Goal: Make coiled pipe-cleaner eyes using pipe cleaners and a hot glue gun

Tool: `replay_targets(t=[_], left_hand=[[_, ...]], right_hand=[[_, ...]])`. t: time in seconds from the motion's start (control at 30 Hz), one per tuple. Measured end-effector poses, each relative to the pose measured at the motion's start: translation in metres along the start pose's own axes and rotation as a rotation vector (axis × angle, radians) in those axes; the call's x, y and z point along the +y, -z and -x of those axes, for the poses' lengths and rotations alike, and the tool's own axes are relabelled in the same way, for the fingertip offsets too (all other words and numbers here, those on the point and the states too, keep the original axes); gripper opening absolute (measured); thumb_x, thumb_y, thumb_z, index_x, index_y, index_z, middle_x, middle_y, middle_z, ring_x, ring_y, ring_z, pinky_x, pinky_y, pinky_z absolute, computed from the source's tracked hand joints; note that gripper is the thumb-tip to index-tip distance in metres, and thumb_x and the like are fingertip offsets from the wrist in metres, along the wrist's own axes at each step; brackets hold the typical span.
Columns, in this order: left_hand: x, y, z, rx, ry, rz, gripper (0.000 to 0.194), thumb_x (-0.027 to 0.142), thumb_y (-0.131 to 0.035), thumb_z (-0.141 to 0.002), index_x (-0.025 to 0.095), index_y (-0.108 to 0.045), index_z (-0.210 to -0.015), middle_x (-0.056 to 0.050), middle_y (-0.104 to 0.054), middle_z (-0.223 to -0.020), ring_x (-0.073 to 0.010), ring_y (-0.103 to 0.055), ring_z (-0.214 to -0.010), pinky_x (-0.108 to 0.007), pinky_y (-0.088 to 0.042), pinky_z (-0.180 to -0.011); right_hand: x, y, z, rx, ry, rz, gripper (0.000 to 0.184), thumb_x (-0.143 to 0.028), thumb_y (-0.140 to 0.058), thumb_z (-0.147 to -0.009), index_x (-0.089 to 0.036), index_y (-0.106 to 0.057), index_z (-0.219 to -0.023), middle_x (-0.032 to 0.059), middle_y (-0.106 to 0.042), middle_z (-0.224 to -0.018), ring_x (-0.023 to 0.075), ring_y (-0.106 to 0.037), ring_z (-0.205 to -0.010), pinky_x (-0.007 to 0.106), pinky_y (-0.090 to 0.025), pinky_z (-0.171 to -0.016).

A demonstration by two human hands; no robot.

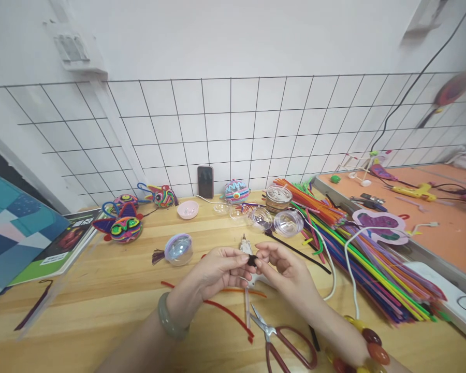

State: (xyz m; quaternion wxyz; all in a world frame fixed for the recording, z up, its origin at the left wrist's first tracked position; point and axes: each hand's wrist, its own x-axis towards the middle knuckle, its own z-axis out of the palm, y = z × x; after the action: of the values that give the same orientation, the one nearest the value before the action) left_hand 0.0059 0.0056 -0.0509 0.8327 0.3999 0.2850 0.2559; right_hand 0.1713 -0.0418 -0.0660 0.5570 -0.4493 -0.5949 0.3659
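My left hand (220, 268) and my right hand (285, 272) meet over the middle of the table. Between their fingertips they pinch a small black pipe cleaner piece (252, 260), rolled into a fuzzy lump. Just beyond lies a white glue gun (245, 245), its nozzle pointing away and its body partly hidden by my hands. Scissors with red handles (271, 331) rest below my right hand, blades slightly apart. Beneath my left hand are a red pipe cleaner (233, 314) and an orange one (252, 292). A long black pipe cleaner (299, 252) stretches behind my right hand.
Left stands a clear round case (179, 249) with a purple tassel; farther back are colourful fish-like crafts (126, 224) and a pink dish (188, 210). A phone (205, 182) leans on the wall. Pipe cleaner bundles (376, 269) and a white cable (349, 264) fill the right.
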Motion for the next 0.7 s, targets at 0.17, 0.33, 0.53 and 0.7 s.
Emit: replay_targets(t=[0.17, 0.33, 0.53, 0.7], left_hand=[[-0.0003, 0.0016, -0.0005, -0.007, 0.005, 0.009, 0.016, 0.023, -0.065, -0.071, 0.008, -0.066, -0.076, -0.009, -0.066, -0.072, -0.0103, -0.059, -0.057, -0.025, -0.047, -0.061], [-0.0002, 0.0022, -0.0004, 0.007, 0.014, 0.008, 0.016, 0.023, -0.066, -0.071, 0.008, -0.066, -0.077, -0.010, -0.067, -0.073, -0.0112, -0.060, -0.059, -0.025, -0.048, -0.062], [0.0003, 0.0016, -0.0005, 0.015, 0.021, 0.013, 0.017, 0.023, -0.066, -0.070, 0.008, -0.066, -0.077, -0.010, -0.067, -0.073, -0.0116, -0.060, -0.060, -0.026, -0.047, -0.064], [0.0006, 0.0011, -0.0002, 0.016, 0.025, 0.017, 0.016, 0.023, -0.066, -0.070, 0.008, -0.066, -0.077, -0.010, -0.067, -0.073, -0.0114, -0.060, -0.059, -0.025, -0.046, -0.062]], right_hand=[[0.0016, 0.0002, 0.0004, -0.007, -0.017, -0.025, 0.022, -0.026, -0.059, -0.077, -0.021, -0.054, -0.099, 0.0013, -0.059, -0.080, 0.0135, -0.058, -0.072, 0.026, -0.050, -0.067], [0.0018, -0.0005, -0.0001, -0.011, -0.020, -0.032, 0.023, -0.026, -0.059, -0.077, -0.020, -0.054, -0.098, 0.0020, -0.059, -0.080, 0.0142, -0.058, -0.073, 0.026, -0.050, -0.066], [0.0017, -0.0004, -0.0006, -0.019, -0.023, -0.032, 0.023, -0.027, -0.059, -0.077, -0.020, -0.054, -0.099, 0.0022, -0.059, -0.079, 0.0140, -0.058, -0.071, 0.027, -0.049, -0.066], [0.0022, -0.0004, -0.0008, -0.014, -0.033, -0.040, 0.023, -0.028, -0.060, -0.077, -0.021, -0.054, -0.098, 0.0017, -0.059, -0.080, 0.0141, -0.058, -0.072, 0.026, -0.049, -0.066]])
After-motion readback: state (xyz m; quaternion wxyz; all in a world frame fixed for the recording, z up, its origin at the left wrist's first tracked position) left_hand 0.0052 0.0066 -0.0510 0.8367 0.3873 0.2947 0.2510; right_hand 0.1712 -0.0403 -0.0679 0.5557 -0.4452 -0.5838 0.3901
